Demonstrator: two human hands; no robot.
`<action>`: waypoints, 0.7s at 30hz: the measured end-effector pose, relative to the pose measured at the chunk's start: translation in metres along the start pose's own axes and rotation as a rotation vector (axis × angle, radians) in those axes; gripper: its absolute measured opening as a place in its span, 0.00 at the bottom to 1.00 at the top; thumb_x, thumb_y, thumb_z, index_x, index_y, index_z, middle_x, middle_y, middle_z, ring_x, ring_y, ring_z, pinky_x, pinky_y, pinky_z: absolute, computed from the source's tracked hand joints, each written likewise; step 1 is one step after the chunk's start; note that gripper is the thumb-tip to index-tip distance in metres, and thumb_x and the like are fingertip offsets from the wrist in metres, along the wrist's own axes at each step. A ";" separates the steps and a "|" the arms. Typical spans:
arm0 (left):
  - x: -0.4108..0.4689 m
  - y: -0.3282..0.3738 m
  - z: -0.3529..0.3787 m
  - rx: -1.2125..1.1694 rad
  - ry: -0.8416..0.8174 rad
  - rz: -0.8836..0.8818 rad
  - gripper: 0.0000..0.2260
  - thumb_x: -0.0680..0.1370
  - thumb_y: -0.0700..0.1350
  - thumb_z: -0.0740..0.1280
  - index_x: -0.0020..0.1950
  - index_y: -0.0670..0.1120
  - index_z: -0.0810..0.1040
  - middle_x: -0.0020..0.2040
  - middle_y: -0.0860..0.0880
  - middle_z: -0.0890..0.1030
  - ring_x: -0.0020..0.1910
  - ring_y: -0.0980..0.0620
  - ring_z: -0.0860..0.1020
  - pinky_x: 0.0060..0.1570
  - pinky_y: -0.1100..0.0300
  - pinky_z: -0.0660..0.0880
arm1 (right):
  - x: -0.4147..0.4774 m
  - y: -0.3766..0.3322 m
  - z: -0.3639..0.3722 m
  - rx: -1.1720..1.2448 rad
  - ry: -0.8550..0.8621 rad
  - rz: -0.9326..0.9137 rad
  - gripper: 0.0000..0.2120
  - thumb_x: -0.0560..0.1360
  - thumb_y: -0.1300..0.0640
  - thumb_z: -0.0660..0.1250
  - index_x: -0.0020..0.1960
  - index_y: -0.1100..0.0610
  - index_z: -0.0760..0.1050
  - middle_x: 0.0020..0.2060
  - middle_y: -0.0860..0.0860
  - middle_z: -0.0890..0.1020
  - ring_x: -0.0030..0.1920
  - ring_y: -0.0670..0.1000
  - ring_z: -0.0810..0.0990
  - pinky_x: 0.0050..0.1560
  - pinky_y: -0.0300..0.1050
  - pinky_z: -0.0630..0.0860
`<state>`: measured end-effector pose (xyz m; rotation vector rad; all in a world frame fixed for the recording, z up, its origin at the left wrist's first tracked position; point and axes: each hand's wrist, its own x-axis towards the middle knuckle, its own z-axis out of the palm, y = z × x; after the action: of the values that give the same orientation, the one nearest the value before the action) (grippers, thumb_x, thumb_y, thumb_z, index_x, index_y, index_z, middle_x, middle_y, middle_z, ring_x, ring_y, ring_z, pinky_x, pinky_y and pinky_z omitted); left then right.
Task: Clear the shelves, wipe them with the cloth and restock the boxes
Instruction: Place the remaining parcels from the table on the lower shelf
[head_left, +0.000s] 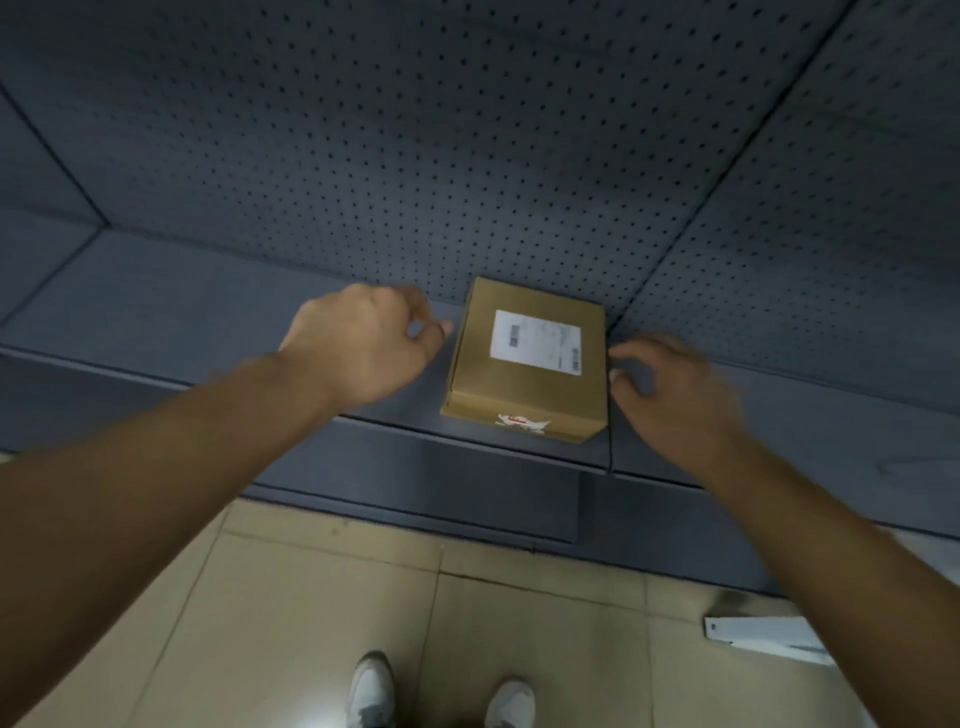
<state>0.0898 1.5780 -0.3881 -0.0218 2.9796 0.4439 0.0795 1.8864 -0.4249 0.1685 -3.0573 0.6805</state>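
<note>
A brown cardboard box with a white label on top sits on the grey shelf, pushed back against the perforated panel. My left hand hovers just left of the box, fingers loosely curled, a small gap between fingertips and the box side. On the box's other side my right hand, slightly blurred, has curled fingertips close to its right edge. Neither hand holds anything. No cloth is in view.
The grey perforated back panel rises behind the shelf. A lower shelf ledge juts out below. Beige tiled floor and my two shoes are underneath. A white metal bracket lies on the floor at the right.
</note>
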 end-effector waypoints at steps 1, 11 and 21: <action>-0.008 0.009 -0.008 0.000 -0.001 0.022 0.18 0.81 0.65 0.55 0.59 0.57 0.77 0.55 0.50 0.82 0.49 0.47 0.78 0.46 0.54 0.72 | -0.011 -0.004 -0.010 -0.005 0.010 0.007 0.12 0.79 0.52 0.67 0.61 0.52 0.80 0.60 0.50 0.78 0.58 0.53 0.77 0.59 0.53 0.78; -0.081 0.120 -0.062 -0.025 0.001 0.206 0.18 0.80 0.65 0.57 0.64 0.59 0.77 0.60 0.53 0.82 0.56 0.47 0.81 0.50 0.55 0.74 | -0.128 -0.001 -0.118 -0.083 0.114 0.085 0.16 0.78 0.52 0.67 0.65 0.53 0.80 0.62 0.52 0.79 0.59 0.55 0.79 0.58 0.51 0.80; -0.158 0.294 -0.034 -0.178 -0.056 0.512 0.12 0.80 0.62 0.62 0.52 0.58 0.80 0.42 0.58 0.81 0.38 0.63 0.76 0.35 0.75 0.66 | -0.322 0.113 -0.231 -0.233 0.310 0.338 0.17 0.75 0.49 0.65 0.62 0.48 0.81 0.55 0.46 0.82 0.57 0.54 0.81 0.60 0.52 0.79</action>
<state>0.2328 1.8489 -0.2499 0.7328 2.8536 0.7446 0.3831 2.1191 -0.2726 -0.4217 -2.8497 0.3105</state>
